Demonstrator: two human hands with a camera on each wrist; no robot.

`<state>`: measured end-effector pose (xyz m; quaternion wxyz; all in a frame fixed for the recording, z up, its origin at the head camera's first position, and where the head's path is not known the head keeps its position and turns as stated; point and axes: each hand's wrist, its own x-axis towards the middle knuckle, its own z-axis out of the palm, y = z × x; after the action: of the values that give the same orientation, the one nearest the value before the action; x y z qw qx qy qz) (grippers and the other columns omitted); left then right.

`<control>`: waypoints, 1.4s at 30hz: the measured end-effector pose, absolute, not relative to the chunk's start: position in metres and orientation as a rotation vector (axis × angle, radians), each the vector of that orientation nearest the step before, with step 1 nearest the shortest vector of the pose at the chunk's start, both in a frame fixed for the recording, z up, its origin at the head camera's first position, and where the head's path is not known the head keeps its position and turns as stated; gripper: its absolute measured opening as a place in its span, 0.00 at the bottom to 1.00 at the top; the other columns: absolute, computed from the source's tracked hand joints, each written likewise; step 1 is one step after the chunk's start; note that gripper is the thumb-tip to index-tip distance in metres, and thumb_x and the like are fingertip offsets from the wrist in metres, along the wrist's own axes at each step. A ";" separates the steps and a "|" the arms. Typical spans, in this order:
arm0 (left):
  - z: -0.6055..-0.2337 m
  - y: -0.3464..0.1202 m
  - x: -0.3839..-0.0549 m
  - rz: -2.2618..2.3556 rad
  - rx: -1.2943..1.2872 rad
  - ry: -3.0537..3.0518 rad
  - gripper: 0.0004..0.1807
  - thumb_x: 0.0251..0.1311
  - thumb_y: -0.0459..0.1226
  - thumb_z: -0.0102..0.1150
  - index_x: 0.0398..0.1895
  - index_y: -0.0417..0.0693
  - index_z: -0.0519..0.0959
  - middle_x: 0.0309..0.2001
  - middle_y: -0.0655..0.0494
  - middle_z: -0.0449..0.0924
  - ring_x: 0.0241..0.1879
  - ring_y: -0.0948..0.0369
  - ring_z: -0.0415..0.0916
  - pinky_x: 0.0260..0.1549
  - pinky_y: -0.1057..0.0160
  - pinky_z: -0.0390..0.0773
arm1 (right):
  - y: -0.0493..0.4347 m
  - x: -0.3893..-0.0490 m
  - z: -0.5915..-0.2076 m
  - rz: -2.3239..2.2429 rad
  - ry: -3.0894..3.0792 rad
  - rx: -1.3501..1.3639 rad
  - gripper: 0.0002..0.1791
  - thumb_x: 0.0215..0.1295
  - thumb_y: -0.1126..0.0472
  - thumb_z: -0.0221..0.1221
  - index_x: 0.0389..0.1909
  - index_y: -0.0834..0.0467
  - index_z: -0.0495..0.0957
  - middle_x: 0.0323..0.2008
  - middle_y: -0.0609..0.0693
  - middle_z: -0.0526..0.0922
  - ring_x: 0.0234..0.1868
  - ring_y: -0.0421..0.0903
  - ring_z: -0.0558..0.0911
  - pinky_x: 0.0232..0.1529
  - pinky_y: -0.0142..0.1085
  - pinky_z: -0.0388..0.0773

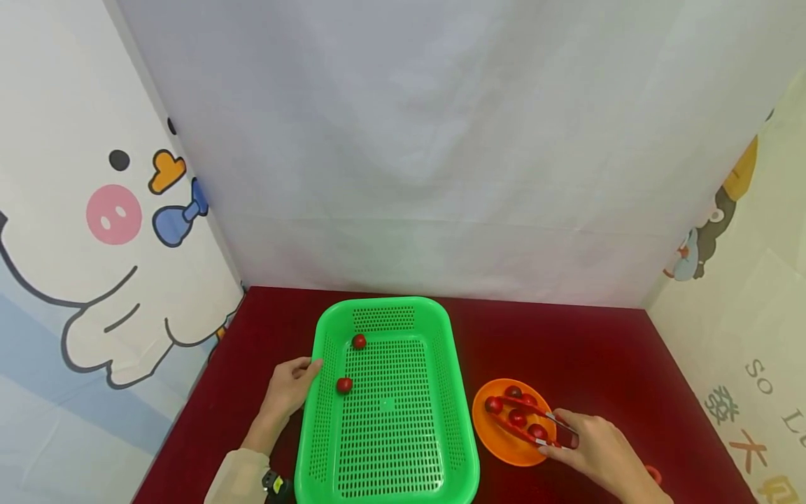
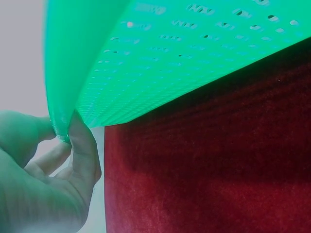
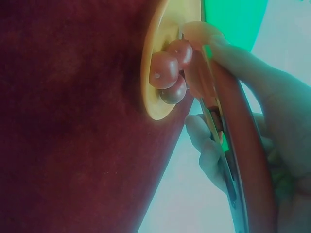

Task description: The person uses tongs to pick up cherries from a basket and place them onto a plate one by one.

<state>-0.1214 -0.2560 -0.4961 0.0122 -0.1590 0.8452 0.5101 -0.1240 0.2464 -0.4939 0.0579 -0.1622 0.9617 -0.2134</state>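
Note:
The left hand (image 1: 291, 385) pinches the left rim of a green plastic basket (image 1: 308, 448) between thumb and fingers, and the left wrist view shows this grip up close. Two small round red fruits (image 1: 344, 386) lie inside the basket, toward its left side. The right hand (image 1: 595, 448) holds red-and-metal tongs (image 1: 516, 429) over an orange plate (image 1: 504, 448). Several similar red fruits (image 3: 164, 70) sit on that plate. One fruit (image 1: 494, 404) is at the tongs' tips; whether they squeeze it I cannot tell.
A dark red cloth (image 1: 567, 343) covers the table. Behind it hangs a pale curtain (image 1: 441, 175), with cartoon-printed panels at left and right. A small red ring-shaped thing (image 1: 653, 474) shows partly beside the right forearm.

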 end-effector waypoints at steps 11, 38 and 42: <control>-0.496 -0.256 -0.122 1.590 -0.506 2.627 0.28 0.79 0.44 0.52 0.69 0.28 0.70 0.59 0.29 0.76 0.53 0.41 0.77 0.47 0.45 0.81 | 0.244 -0.125 -0.492 -0.643 2.890 -0.464 0.37 0.51 0.42 0.78 0.53 0.66 0.84 0.20 0.39 0.71 0.22 0.36 0.67 0.22 0.29 0.68; -0.496 -0.256 -0.120 1.617 -0.508 2.601 0.30 0.79 0.45 0.52 0.71 0.30 0.69 0.61 0.29 0.75 0.59 0.39 0.74 0.49 0.44 0.80 | 0.239 -0.131 -0.468 -0.695 3.001 -0.569 0.30 0.50 0.39 0.78 0.46 0.55 0.85 0.20 0.36 0.71 0.23 0.35 0.69 0.24 0.28 0.70; -0.495 -0.256 -0.119 1.623 -0.511 2.596 0.30 0.79 0.46 0.52 0.71 0.30 0.69 0.62 0.29 0.74 0.61 0.38 0.72 0.52 0.41 0.78 | 0.235 -0.134 -0.463 -0.704 3.050 -0.622 0.33 0.49 0.39 0.78 0.49 0.58 0.85 0.21 0.36 0.71 0.23 0.34 0.68 0.24 0.28 0.70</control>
<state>-0.1193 -0.2559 -0.4954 0.0186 -0.1646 0.8362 0.5228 -0.1337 0.2355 -0.4626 -0.0249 -0.1947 0.9554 -0.2205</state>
